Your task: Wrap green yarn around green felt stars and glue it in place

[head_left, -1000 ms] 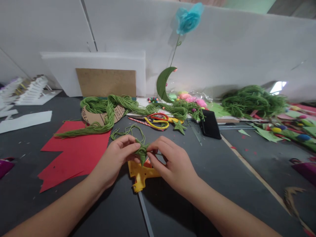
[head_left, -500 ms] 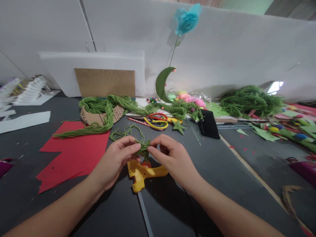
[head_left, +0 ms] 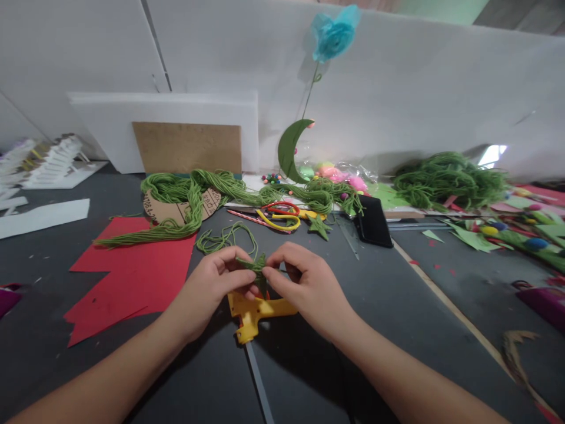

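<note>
Between my hands is a small green star (head_left: 261, 272) wrapped in yarn. My left hand (head_left: 225, 280) pinches its left side, and my right hand (head_left: 300, 280) pinches its right side. A loose green yarn strand (head_left: 223, 237) trails from the star onto the table behind it. Just below my hands lies a yellow glue gun (head_left: 249, 315) with a grey glue stick (head_left: 259, 383) poking out toward me. A second green star (head_left: 318, 227) rests beyond my right hand, beside scissors with red and yellow handles (head_left: 282, 217).
Red paper (head_left: 128, 271) lies at left, under part of a green yarn skein (head_left: 194, 200) with cardboard. A black phone (head_left: 374, 221) is at right. Behind stand a green crescent moon (head_left: 288, 150) and a blue paper flower (head_left: 335, 35). More green yarn (head_left: 450, 179) is heaped at back right.
The star has turned slightly and sits a little lower between my fingers. My left fingertips have shifted slightly to the right. The things on the table have not moved.
</note>
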The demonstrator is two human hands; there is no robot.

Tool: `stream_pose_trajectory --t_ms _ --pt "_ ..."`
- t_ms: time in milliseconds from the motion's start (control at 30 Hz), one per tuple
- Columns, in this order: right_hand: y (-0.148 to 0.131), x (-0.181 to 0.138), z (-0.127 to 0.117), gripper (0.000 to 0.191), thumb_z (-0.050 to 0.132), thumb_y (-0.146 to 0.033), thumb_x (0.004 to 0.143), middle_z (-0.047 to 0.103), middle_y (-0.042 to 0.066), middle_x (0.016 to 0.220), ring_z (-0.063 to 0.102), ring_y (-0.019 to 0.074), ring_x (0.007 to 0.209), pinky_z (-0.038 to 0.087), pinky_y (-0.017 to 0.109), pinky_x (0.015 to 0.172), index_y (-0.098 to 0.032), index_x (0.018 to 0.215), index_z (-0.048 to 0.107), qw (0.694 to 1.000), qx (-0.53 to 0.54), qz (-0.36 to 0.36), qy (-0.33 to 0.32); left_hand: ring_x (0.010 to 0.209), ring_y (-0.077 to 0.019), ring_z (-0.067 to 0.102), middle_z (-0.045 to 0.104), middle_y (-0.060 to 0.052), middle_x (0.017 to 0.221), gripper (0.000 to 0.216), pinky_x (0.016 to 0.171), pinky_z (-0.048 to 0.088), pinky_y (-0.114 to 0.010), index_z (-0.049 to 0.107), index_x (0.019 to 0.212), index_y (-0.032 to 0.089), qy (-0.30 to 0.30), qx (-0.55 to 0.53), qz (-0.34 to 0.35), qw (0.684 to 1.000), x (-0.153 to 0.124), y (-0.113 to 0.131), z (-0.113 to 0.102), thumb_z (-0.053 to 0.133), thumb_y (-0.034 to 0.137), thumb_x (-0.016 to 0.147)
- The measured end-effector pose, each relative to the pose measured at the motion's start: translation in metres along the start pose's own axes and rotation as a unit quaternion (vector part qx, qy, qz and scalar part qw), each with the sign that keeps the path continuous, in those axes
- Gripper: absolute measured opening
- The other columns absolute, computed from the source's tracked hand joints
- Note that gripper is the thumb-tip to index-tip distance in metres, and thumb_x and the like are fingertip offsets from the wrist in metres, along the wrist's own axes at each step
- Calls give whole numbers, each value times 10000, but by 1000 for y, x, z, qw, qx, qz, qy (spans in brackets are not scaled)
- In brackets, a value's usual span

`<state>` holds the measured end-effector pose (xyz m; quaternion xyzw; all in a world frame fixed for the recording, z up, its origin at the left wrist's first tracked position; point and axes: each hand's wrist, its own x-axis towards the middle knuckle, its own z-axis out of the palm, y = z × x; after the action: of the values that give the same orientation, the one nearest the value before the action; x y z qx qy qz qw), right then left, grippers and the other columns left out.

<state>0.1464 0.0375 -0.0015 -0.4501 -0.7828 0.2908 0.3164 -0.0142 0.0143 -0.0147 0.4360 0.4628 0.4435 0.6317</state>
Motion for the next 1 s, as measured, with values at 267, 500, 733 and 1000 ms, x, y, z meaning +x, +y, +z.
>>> stream_pose_trajectory --t_ms 267,500,733,1000 --pt "-1 -1 1 110 528 -157 737 538 -12 671 461 108 628 321 229 562 -172 629 539 1000 -5 11 -7 560 -115 589 597 38 578 127 582 450 -224 532 783 181 -3 35 -5 999 -1 1 0 601 169 677" --pt "-2 -1 2 106 530 -156 737 533 -13 665 454 108 626 316 227 563 -171 632 533 1000 -7 14 -19 528 -111 574 577 48 540 62 547 442 -218 515 709 181 18 80 1 997 -1 2 3 570 168 685" --pt "-1 -1 2 95 540 -144 721 514 -23 644 441 100 604 307 216 548 -168 630 536 1000 -11 5 -13 583 -117 605 606 31 611 65 594 452 -228 528 769 173 -37 39 -9 999 -1 -1 -4 529 147 709" --pt "-1 -2 2 99 545 -149 721 516 -26 649 432 92 599 307 211 547 -164 623 539 1000 -13 2 -19 502 -99 578 603 40 523 133 521 436 -202 495 682 165 -30 63 -33 997 1 2 1 622 205 691"
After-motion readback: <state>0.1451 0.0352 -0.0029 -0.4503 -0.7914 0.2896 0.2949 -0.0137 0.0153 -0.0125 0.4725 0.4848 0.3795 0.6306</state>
